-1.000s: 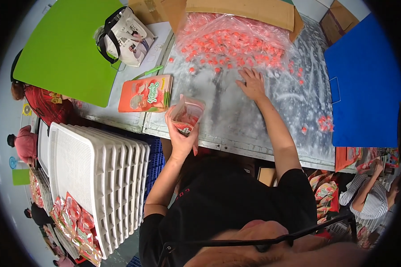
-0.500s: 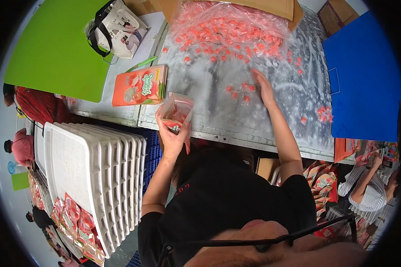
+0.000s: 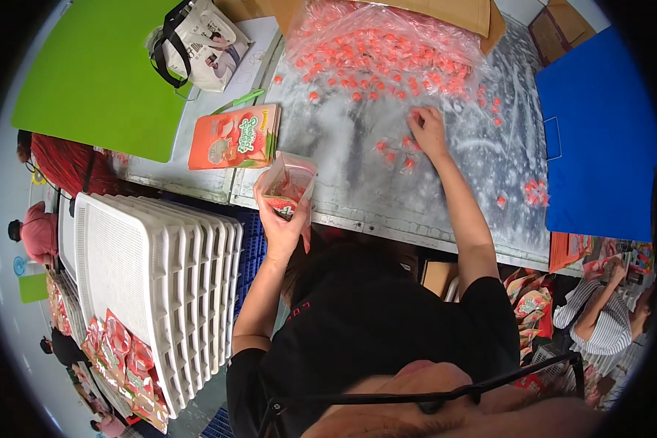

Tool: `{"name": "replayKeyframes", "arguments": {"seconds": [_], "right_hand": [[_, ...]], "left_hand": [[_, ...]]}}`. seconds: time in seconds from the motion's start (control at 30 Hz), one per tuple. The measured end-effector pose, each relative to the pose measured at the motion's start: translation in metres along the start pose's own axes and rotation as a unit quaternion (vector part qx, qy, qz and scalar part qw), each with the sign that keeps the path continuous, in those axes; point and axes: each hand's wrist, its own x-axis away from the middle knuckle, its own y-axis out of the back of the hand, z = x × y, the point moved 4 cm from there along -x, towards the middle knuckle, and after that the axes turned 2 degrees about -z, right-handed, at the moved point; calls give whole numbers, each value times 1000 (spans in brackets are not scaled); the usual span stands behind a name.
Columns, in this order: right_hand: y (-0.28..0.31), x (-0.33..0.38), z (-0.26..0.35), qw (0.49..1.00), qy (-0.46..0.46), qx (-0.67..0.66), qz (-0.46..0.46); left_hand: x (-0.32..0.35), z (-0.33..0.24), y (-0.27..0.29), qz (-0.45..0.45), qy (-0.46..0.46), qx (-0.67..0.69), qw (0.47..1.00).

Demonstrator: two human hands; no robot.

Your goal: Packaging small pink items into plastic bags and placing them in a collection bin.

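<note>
My left hand (image 3: pixel 279 228) is closed around a red and clear stand-up pouch (image 3: pixel 297 174) at the table's front edge. The pouch's mouth faces up and gapes; red contents show inside. Over the table, my right hand (image 3: pixel 429 133) has its fingers curled together, with a bit of red at the fingertips that looks like a wrapped candy. Just left of and below it lies a small group of clear-wrapped red candies (image 3: pixel 390 156). A stack of flat printed pouches (image 3: pixel 235 137) rests left of the open pouch.
A cardboard box (image 3: pixel 445 11) with a plastic liner spills many red candies (image 3: pixel 387 58) at the back. A green board (image 3: pixel 102 80) and white bag (image 3: pixel 204 51) are left, a blue board (image 3: pixel 598 139) right. Stacked white trays (image 3: pixel 124 248) stand lower left. Other people work both sides.
My right hand has gone from stretched fingers to curled ones, drawing in near the loose candies. The left hand still holds the pouch. The whole view has shifted slightly.
</note>
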Motion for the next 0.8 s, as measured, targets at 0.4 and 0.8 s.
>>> {"name": "replayKeyframes", "arguments": {"seconds": [0.4,0.8], "right_hand": [[-6,81,104,966,233,66,95],[46,44,148,765,-268,-586,-12]], "left_hand": [[-8,-21,-40,6,-63,7,998],[-11,-20,-81,22,-188,-51,981]]}}
